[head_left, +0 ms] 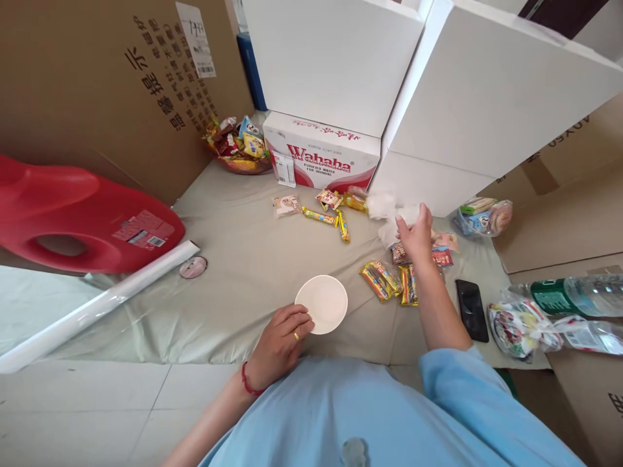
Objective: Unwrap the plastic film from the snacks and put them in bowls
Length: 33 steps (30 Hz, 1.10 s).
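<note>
A small white bowl (325, 299) stands on the cloth near the front edge. My left hand (285, 334) grips its lower left rim, with the fingers laid over the edge. Farther off to the right, my right hand (416, 237) has its thumb and fingers around a whitish packet (409, 213); the exact contact is partly hidden. More white packets (381, 205) lie left of that hand. Under and beside my right forearm are yellow snack packets (379, 280) and red snack packets (442, 257). Past the bowl lie yellow stick-shaped snacks (319, 216) and a pale packet (286, 205).
A Wahaha carton (324, 155) and tall white boxes (335, 58) stand at the back. A basket of snacks (243, 162) is back left, near a red jug (97, 220) and a white roll (102, 305). Rightward are a black phone (472, 310) and a plastic bottle (579, 296).
</note>
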{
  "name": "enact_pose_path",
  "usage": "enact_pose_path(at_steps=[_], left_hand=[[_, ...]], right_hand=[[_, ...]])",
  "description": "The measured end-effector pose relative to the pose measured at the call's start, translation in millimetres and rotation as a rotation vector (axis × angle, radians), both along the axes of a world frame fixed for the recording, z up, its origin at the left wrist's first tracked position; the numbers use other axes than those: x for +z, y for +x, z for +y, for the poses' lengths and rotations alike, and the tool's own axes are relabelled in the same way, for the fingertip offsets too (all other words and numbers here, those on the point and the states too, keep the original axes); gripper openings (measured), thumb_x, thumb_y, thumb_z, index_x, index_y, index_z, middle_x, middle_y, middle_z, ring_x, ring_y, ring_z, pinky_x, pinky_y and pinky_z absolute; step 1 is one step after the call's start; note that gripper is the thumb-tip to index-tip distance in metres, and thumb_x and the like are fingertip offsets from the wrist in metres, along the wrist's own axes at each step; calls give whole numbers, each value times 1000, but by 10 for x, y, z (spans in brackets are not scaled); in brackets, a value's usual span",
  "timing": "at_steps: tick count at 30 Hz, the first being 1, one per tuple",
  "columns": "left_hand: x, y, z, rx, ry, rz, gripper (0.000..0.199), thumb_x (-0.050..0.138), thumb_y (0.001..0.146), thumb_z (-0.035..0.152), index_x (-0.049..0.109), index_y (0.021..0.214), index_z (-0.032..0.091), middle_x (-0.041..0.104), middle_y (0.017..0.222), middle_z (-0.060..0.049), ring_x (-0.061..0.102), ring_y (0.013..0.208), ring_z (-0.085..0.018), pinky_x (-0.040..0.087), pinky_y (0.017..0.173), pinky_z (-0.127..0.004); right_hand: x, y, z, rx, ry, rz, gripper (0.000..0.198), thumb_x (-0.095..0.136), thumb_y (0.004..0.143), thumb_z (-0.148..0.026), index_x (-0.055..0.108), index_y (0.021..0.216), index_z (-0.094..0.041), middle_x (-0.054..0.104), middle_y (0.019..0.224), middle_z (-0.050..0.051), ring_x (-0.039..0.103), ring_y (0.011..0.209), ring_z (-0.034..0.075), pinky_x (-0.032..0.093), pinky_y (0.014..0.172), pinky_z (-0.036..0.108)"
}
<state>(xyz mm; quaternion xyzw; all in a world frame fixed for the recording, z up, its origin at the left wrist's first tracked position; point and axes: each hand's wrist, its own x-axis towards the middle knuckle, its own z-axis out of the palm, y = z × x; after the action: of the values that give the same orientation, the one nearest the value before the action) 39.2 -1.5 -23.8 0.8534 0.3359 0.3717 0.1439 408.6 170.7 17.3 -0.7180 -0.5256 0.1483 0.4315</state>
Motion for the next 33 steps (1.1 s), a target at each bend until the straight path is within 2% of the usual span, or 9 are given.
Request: enact_pose_path(at_steps=[3,6,8,13,17,20,23,27,33], left_hand=[[34,6,31,33,-71,-5,37,49,89,-1,67,110,24,75,97,-5,66,110,-23,58,91,-39],[81,81,104,1,-141,-10,36,47,90,0,68,106,24,74,95,-6,67,110,-22,57,95,-41],[122,137,192,-72,-160,11,37,46,89,1,69,105,24,74,93,-6,66,113,-22,55,100,-42],[229,-37,927,-9,-36,-6,32,55,94,20,66,124,21,70,127,-13,59,130,-26,49,111,-46],[235,-525,2259,617,-152,41,32,46,97,24,67,117,10,69,119,-18,62,118,-29,48,108,-47],[191,-816,3260,769,-294,203,51,51,90,18,56,140,8,55,146,-22,54,133,-33,40,116,-48],[141,-938,3846,778,-370,265,65,59,84,17,49,148,11,48,153,-22,50,136,-35,38,116,-47],[43,-949,3992,779,-372,284,54,56,84,15,58,139,13,50,149,-21,55,128,-36,42,110,-49],[-89,-965,3561,870,-282,303,34,42,96,23,66,118,12,55,135,-20,53,126,-35,41,109,-48]], right_hand=[[46,-291,-573,250,210,-166,49,58,98,-41,57,142,-20,50,150,22,71,88,20,63,78,39],[33,-716,-1192,865,186,-321,46,69,95,-34,61,139,-26,56,149,18,69,113,26,62,87,39],[-57,-931,-1453,1007,132,-418,40,67,95,-26,63,136,-24,64,140,18,70,111,26,62,86,38],[-239,-933,-1676,811,125,-342,20,55,99,-11,70,107,-21,74,95,8,72,85,20,61,75,32],[-109,-637,-1866,648,147,-296,22,57,97,-12,70,110,-24,75,97,7,74,85,20,63,74,32],[-24,-469,-2071,566,136,-334,21,58,97,-14,70,109,-26,76,95,6,75,83,21,64,72,31],[-30,-366,-2269,479,102,-371,19,59,97,-17,70,108,-27,76,94,6,77,83,22,66,71,32],[-83,-287,-2416,386,69,-386,16,58,98,-21,71,106,-27,76,95,6,78,83,23,67,71,32],[-89,-236,-2286,414,87,-354,16,59,98,-21,72,106,-26,77,94,6,78,82,22,66,71,31]])
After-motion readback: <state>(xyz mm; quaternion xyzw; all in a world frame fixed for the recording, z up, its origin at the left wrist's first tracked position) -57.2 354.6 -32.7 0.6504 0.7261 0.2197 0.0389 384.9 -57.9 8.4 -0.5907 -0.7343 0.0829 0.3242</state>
